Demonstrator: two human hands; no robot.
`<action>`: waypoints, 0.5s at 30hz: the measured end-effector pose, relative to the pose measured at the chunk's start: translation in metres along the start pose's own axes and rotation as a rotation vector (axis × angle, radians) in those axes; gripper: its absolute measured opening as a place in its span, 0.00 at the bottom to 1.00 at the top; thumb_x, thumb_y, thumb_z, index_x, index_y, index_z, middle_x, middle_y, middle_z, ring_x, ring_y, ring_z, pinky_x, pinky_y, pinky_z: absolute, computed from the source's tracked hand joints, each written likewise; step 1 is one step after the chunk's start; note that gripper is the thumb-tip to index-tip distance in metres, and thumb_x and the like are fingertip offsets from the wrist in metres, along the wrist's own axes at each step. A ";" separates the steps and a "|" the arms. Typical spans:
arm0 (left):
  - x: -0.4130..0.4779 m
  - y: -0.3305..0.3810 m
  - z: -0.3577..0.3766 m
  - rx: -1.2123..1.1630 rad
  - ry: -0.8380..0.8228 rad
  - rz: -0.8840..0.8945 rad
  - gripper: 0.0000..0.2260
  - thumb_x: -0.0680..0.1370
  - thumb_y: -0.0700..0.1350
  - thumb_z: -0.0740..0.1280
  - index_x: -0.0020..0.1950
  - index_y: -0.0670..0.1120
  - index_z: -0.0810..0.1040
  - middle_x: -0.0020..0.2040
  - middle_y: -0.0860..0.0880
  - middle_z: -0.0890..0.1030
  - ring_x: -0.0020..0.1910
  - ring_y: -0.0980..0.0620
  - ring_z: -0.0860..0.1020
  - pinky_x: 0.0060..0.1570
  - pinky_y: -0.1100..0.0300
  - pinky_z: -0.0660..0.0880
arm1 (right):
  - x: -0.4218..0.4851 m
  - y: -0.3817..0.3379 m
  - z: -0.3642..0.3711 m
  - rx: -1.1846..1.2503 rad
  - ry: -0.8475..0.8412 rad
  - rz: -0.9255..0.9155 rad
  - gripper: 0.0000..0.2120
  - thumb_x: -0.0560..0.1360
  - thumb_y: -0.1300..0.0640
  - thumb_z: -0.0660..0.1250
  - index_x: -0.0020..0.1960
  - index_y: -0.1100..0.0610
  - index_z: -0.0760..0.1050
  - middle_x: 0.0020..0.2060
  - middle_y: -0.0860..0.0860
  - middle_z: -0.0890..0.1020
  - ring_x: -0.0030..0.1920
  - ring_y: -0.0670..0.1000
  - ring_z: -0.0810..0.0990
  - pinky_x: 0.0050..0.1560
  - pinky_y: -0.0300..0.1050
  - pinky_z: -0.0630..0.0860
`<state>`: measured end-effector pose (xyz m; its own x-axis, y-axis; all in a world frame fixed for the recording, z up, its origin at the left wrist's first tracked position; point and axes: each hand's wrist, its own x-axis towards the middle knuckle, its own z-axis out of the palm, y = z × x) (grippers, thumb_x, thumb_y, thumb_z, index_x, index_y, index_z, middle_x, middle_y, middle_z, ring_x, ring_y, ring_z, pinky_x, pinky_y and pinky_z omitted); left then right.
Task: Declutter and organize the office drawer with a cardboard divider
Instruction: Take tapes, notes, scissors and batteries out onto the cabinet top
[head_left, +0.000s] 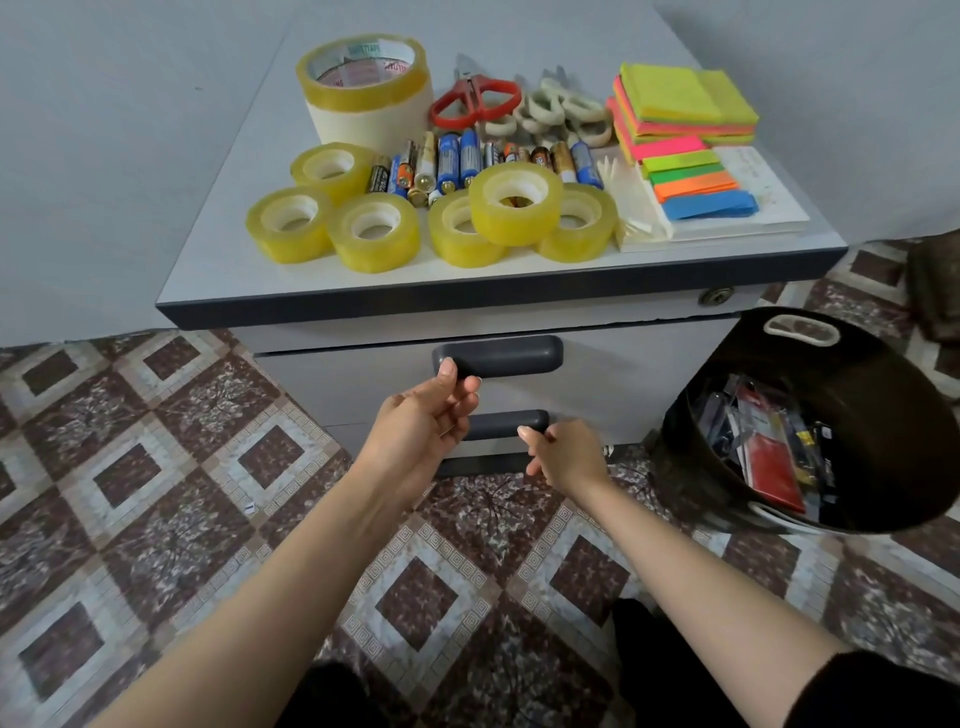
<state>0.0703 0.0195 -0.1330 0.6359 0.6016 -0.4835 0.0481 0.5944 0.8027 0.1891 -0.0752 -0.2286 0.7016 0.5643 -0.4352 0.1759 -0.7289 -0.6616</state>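
A grey drawer cabinet (639, 379) stands with its drawers closed. My left hand (421, 426) is at the left end of the upper dark handle (511, 356), its thumb touching the handle and its fingers loosely curled just below. My right hand (566, 454) hovers by the right end of the lower handle (506, 423), fingers loosely curled, holding nothing. On the cabinet top (218, 270) lie several yellow tape rolls (374, 231), a big tape roll (366, 85), batteries (449, 158), red scissors (475, 101), white scissors (563, 111) and sticky notes (685, 101). No cardboard divider is in view.
A black bin (883, 374) with a white handle slot stands on the floor to the right of the cabinet, holding red and dark packets. A white notepad (748, 221) with colour flags lies at the top's right. Patterned tiles (156, 467) cover the floor around me.
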 end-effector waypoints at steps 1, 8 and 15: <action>0.000 0.001 0.000 0.019 -0.003 -0.003 0.09 0.79 0.46 0.62 0.41 0.47 0.75 0.32 0.54 0.79 0.32 0.61 0.77 0.41 0.65 0.70 | -0.003 -0.004 -0.001 0.050 -0.012 0.013 0.22 0.79 0.50 0.61 0.29 0.58 0.74 0.27 0.51 0.80 0.24 0.45 0.73 0.34 0.40 0.70; -0.001 -0.004 0.005 -0.020 0.086 -0.012 0.09 0.79 0.48 0.62 0.45 0.44 0.76 0.26 0.53 0.70 0.29 0.57 0.70 0.37 0.63 0.69 | -0.045 -0.059 -0.064 1.102 -0.370 0.017 0.05 0.75 0.60 0.66 0.41 0.61 0.76 0.28 0.49 0.79 0.22 0.44 0.69 0.23 0.34 0.67; -0.014 -0.002 0.019 -0.029 0.160 0.012 0.12 0.80 0.46 0.62 0.38 0.45 0.72 0.25 0.51 0.65 0.25 0.55 0.64 0.31 0.63 0.65 | -0.063 -0.079 -0.056 1.036 -0.121 0.189 0.17 0.75 0.46 0.66 0.43 0.62 0.76 0.26 0.48 0.71 0.25 0.45 0.65 0.24 0.35 0.63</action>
<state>0.0761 -0.0010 -0.1212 0.5056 0.6845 -0.5252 0.0173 0.6006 0.7993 0.1696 -0.0749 -0.1150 0.5726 0.5524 -0.6058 -0.6436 -0.1549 -0.7496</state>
